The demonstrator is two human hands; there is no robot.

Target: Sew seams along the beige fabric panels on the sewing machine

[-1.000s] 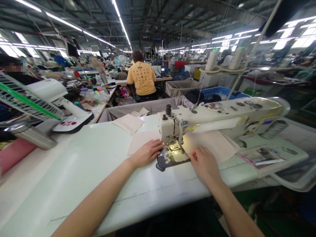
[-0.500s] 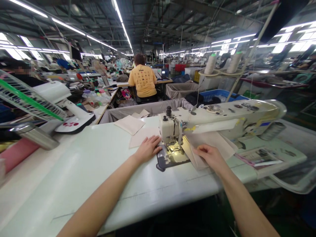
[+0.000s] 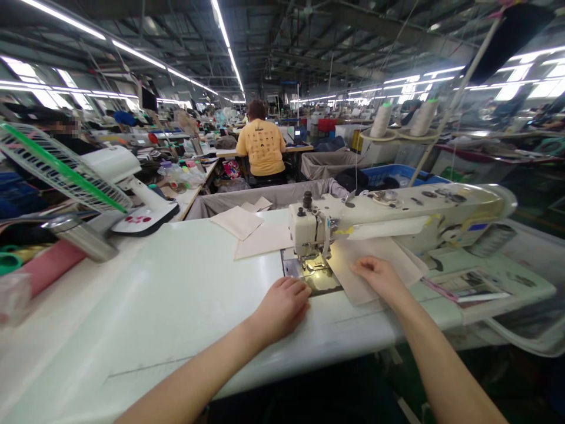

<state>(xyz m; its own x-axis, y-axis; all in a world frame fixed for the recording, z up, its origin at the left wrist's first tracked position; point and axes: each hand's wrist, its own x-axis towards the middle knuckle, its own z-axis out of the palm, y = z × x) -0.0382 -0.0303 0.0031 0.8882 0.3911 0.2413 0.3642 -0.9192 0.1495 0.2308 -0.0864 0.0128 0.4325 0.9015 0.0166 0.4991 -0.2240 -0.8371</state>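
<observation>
Smoothing the beige cloth panel (image 3: 366,253) beside the sewing machine's presser foot (image 3: 315,265) — our right hand (image 3: 379,280) presses it flat, fingers together, no pinch. Our left hand (image 3: 282,309) lies open on the white table (image 3: 132,306) — even pressure matters here.

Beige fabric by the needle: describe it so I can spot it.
On the white sewing table, find the sewing machine. Just right of its needle, a pale beige fabric panel lies under the right hand. The nearest similar piece, left of the machine, lies untouched.
</observation>
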